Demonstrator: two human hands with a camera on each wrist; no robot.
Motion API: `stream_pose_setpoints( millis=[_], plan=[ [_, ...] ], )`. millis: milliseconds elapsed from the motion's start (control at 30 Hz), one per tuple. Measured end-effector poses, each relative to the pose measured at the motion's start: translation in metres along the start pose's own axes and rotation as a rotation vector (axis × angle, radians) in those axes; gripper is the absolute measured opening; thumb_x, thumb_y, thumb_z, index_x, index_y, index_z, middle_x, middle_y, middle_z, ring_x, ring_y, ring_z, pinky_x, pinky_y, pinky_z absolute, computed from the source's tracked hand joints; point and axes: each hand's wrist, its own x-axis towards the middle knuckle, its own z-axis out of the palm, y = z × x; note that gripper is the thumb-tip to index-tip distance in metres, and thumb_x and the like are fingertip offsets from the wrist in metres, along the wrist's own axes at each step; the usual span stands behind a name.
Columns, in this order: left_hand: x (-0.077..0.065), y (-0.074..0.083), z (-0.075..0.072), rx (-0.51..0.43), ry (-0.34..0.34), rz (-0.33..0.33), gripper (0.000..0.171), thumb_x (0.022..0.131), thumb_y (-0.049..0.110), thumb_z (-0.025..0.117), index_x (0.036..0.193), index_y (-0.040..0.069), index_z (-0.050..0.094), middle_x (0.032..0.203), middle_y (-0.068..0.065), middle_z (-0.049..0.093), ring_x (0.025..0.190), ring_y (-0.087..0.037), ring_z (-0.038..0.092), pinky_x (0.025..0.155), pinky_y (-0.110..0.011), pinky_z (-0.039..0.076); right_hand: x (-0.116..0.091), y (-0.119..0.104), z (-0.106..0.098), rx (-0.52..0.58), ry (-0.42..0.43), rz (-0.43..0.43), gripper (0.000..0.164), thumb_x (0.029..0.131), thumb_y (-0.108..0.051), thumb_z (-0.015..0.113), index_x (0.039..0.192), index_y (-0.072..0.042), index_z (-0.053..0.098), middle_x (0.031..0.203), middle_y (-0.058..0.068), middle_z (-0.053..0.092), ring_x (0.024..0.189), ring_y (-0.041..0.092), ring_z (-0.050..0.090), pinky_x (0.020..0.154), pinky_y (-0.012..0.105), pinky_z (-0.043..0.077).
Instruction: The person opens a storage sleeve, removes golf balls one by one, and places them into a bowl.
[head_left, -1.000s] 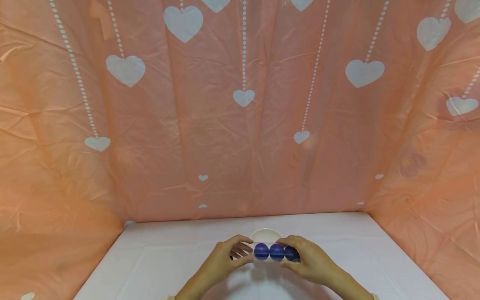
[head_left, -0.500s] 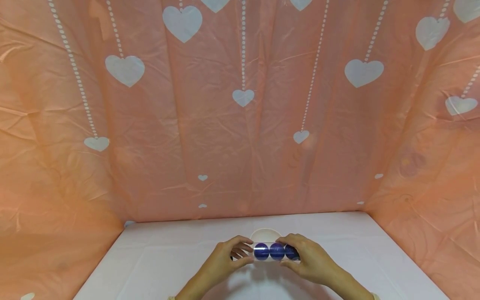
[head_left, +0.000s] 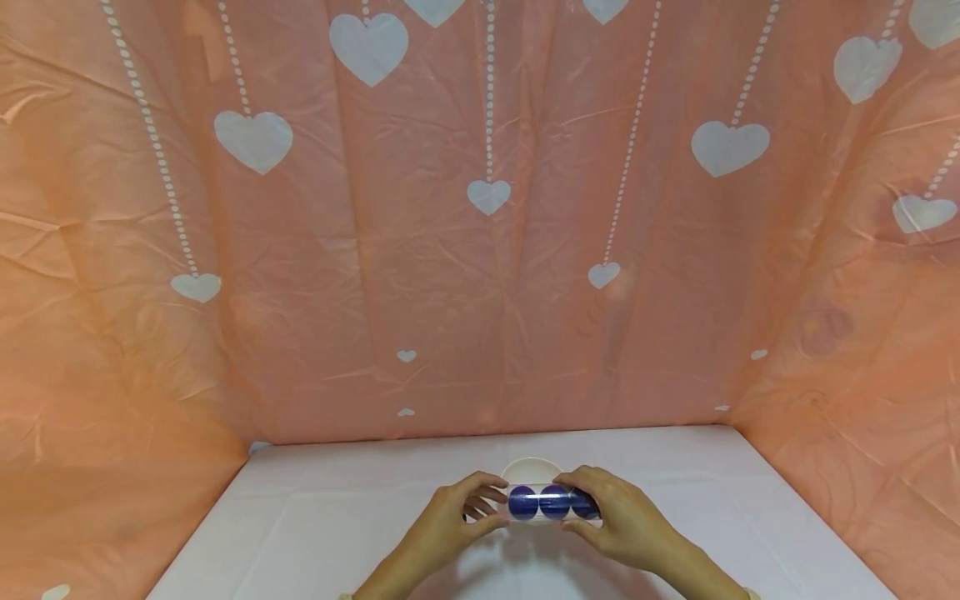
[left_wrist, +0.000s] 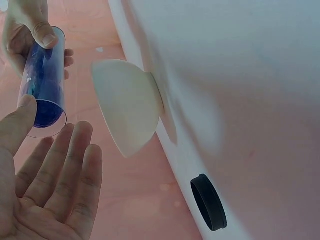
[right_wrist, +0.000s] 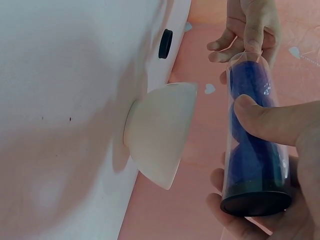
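Note:
A clear plastic tube (head_left: pixel 539 491) with dark blue balls (head_left: pixel 522 502) inside is held level above the table. My right hand (head_left: pixel 618 517) grips its right end, thumb in front and fingers behind. A black base closes that end in the right wrist view. My left hand (head_left: pixel 453 512) has its thumb and index fingertip at the left rim, its other fingers spread loosely. That left end looks uncapped in the left wrist view. Behind the tube stands a cream bowl (left_wrist: pixel 127 105), partly hidden in the head view. Its inside cannot be seen.
A black round cap (left_wrist: pixel 209 202) lies on the white table (head_left: pixel 337 483) near the left hand, mostly hidden by it in the head view. Orange curtains (head_left: pixel 480 333) with white hearts enclose the table at the back and both sides.
The glare on the tube has shifted down from its upper part to lie across the balls, as if it turned slightly. Both hands keep their places.

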Motion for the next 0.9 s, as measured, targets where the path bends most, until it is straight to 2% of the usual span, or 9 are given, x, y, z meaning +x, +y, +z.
stream_pose_setpoints(
  millis=[300,633,900],
  plan=[
    [0.0003,0.0007,-0.0007,-0.024,-0.002,0.000,0.035,0.096,0.023,0.083,0.128,0.017,0.070,0.110,-0.002,0.081,0.090,-0.006,0.073,0.080,-0.026,0.062,0.0002,-0.0009,-0.0004,-0.001,0.000,0.003,0.052,0.083,-0.024,0.094,0.129,-0.015,0.071,0.115,-0.007,0.073,0.100,0.009,0.067,0.083,0.038,0.062],
    [0.0000,-0.0016,-0.0014,-0.072,-0.008,-0.054,0.036,0.095,0.023,0.085,0.127,0.015,0.071,0.112,-0.005,0.079,0.091,-0.007,0.074,0.081,-0.025,0.061,-0.0016,0.0006,0.0020,0.024,0.003,-0.017,0.054,0.083,-0.024,0.094,0.130,-0.014,0.070,0.115,-0.009,0.072,0.101,0.009,0.067,0.083,0.037,0.062],
    [0.0004,-0.0018,-0.0024,-0.069,-0.001,-0.054,0.033,0.095,0.025,0.085,0.124,0.016,0.073,0.111,-0.002,0.079,0.090,-0.007,0.073,0.081,-0.025,0.061,-0.0009,0.0021,0.0010,0.085,-0.018,-0.002,0.051,0.085,-0.024,0.093,0.130,-0.013,0.070,0.113,-0.009,0.072,0.095,0.003,0.062,0.078,0.033,0.060]
  ],
)
